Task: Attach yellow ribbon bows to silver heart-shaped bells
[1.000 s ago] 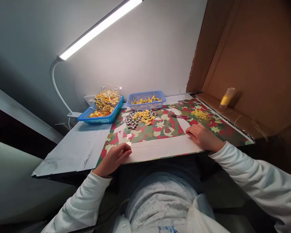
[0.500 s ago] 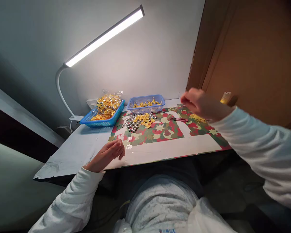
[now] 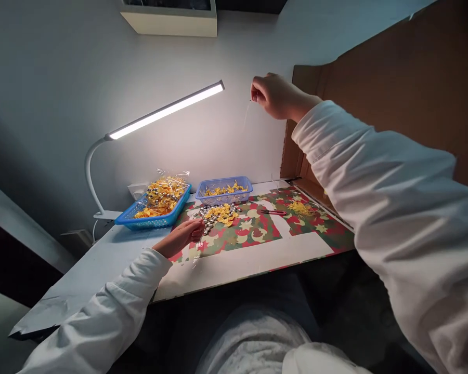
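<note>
My right hand (image 3: 275, 96) is raised high above the table, its fingers pinched on a thin thread (image 3: 246, 115) that hangs down from it. My left hand (image 3: 185, 235) rests low on the patterned mat (image 3: 257, 231), fingertips touching the near edge of a pile of silver beads and yellow pieces (image 3: 216, 214). Whether the left fingers hold a bead is hidden.
A blue tray (image 3: 152, 218) with a bag of yellow and silver parts and a smaller blue basket (image 3: 224, 191) stand at the back. Red snips (image 3: 272, 212) and a tuft of yellow thread (image 3: 299, 209) lie right. A desk lamp (image 3: 166, 110) hangs over; cardboard (image 3: 374, 93) walls the right.
My right hand rose from the mat's near edge to high above the table, drawing up a thread. My left hand slid forward from the table edge to the bead pile.
</note>
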Tool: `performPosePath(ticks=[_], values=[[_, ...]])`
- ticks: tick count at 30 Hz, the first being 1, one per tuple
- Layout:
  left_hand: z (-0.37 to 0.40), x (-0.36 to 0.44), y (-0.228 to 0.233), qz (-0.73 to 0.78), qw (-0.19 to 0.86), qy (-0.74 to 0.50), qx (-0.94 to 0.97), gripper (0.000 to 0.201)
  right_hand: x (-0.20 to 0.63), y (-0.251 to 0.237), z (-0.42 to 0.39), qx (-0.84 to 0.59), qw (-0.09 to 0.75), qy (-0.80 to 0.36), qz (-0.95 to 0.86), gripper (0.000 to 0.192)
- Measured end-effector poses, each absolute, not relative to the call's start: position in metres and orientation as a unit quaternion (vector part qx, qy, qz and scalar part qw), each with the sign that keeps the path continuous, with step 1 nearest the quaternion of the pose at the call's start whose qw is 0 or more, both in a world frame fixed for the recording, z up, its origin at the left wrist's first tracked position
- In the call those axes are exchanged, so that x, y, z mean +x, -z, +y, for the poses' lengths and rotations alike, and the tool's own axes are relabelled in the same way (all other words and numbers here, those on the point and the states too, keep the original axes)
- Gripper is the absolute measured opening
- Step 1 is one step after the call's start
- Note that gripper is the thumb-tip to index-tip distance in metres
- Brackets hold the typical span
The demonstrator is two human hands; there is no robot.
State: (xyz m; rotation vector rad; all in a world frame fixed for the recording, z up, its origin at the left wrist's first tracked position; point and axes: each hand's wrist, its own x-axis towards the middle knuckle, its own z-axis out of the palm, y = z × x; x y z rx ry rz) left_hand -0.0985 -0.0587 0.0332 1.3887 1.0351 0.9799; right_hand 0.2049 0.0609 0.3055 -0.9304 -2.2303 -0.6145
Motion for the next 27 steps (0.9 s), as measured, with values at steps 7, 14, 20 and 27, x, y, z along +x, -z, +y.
performPosePath(ticks=[7, 14, 20, 27], values=[[-0.048, -0.109, -0.049, 0.533, 0.453, -0.19, 0.689, 0.036, 0.199, -0.315, 0.075, -0.371, 0.315, 0.231, -0.843, 0.017], [-0.022, -0.132, -0.097, 0.567, 0.131, -0.298, 0.756, 0.024, 0.2, -0.322, 0.108, -0.302, 0.371, 0.182, -0.859, 0.01], [-0.009, -0.098, -0.138, 0.499, 0.049, -0.35, 0.791, 0.03, 0.192, -0.321, 0.101, -0.298, 0.355, 0.162, -0.871, 0.021], [0.03, -0.014, -0.18, 0.406, 0.124, -0.517, 0.743, 0.046, 0.181, -0.319, 0.085, -0.303, 0.321, 0.189, -0.877, 0.016]])
